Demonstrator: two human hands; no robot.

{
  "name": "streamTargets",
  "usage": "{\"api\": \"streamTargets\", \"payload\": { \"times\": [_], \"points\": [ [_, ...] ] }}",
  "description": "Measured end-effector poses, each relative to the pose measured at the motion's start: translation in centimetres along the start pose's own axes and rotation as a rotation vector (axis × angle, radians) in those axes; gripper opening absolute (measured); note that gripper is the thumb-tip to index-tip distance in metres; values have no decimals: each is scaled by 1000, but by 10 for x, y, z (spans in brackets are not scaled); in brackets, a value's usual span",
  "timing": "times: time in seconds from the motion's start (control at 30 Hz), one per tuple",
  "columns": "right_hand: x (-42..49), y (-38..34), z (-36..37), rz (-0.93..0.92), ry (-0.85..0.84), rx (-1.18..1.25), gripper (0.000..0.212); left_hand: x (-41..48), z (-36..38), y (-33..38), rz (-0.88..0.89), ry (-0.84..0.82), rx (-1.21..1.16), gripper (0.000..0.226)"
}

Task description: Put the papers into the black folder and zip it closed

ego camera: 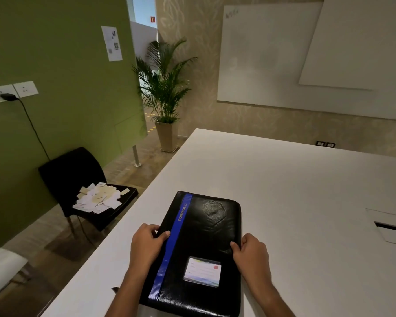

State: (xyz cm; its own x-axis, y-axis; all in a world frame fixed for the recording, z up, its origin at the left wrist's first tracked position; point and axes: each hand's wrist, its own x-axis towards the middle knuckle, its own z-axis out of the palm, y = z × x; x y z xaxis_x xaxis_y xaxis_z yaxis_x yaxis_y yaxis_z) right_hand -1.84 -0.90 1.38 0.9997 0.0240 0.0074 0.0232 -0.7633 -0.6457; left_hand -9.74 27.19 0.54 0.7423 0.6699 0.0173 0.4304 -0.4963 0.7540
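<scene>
A black folder point(204, 234) with a blue stripe and a label pocket lies closed and flat on the white table point(295, 191), near its front edge. My left hand point(146, 244) grips the folder's left edge, thumb on the blue stripe. My right hand point(249, 252) holds the right edge, fingers curled over it. No loose papers show on the table; whether any are inside the folder is hidden.
A black chair point(66, 170) left of the table carries a heap of small paper slips point(98, 197). A potted palm point(165, 92) stands at the far corner. A recessed cable slot point(391, 227) sits in the table at right. A whiteboard hangs behind.
</scene>
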Motion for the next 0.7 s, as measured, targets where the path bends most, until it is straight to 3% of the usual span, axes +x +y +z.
{"api": "streamTargets", "payload": {
  "times": [0.23, 0.6, 0.7],
  "points": [
    [-7, 19, 18, -24, -44, -94, 26, -2, 15, -16, -5, 10, 76, 34],
    [-7, 23, 9, -303, 34, -414, 39, -5, 11, 7, 50, 54, 560, 51],
    [-3, 25, 6, -381, 110, -361, 30, -3, 15, 23, 152, 75, 541, 55]
  ]
}}
